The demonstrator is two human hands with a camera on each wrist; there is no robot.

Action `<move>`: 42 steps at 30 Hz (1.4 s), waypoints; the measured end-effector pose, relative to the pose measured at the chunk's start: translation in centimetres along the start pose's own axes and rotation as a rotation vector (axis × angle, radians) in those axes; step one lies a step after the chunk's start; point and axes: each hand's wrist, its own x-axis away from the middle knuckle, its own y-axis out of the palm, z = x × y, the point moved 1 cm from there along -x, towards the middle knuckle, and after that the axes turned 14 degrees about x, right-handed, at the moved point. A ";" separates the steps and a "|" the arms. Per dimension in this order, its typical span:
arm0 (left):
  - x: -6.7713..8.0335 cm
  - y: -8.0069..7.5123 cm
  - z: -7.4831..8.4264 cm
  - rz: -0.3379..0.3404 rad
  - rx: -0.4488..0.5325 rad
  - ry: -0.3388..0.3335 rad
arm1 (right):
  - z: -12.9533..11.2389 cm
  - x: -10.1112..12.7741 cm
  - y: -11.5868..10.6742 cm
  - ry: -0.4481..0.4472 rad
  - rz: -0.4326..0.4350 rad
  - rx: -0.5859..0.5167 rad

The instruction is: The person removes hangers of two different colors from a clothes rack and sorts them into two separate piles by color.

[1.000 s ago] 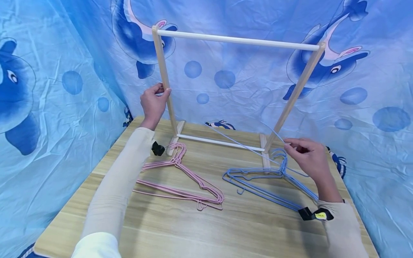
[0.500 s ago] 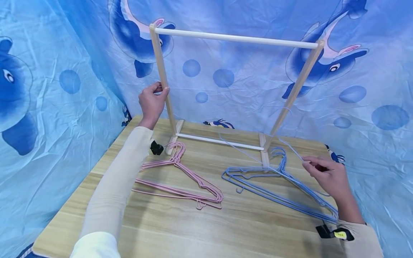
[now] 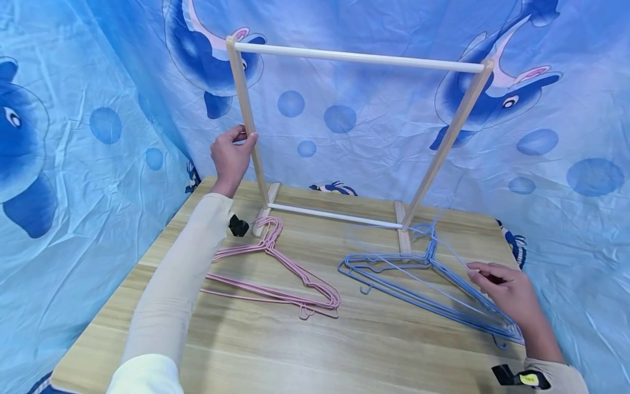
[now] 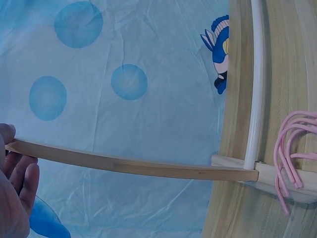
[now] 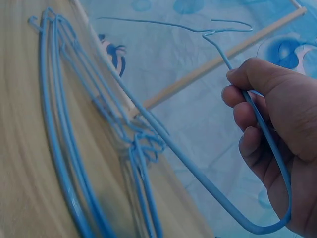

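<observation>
In the head view, my left hand pinches the left wooden upright of a small standing clothes rack between thumb and fingers. My right hand holds one blue hanger by a side of its wire, thumb and curled fingers around it. In the right wrist view its hook points away toward the backdrop. That hanger overlaps a pile of blue hangers lying on the table's right side. A group of pink hangers lies left of centre, partly hidden behind my left sleeve.
The rack's white top rod has nothing on it, and a lower white rod runs near the wooden table. Close behind stands a blue printed curtain, with more of it along both sides.
My right hand has moved rightward and down toward the table, carrying the held blue hanger lower over the blue pile. The left hand stays on the upright.
</observation>
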 end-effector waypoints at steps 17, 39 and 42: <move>0.0 0.0 0.0 0.003 -0.003 -0.024 | 3.1 0.3 0.9 -0.012 -0.014 0.085; 0.0 0.0 0.1 0.012 -0.003 -0.011 | 6.9 -0.2 3.2 -0.088 -0.046 0.169; 0.1 0.0 0.0 0.011 0.001 -0.015 | 7.4 -0.1 3.7 -0.080 -0.064 0.172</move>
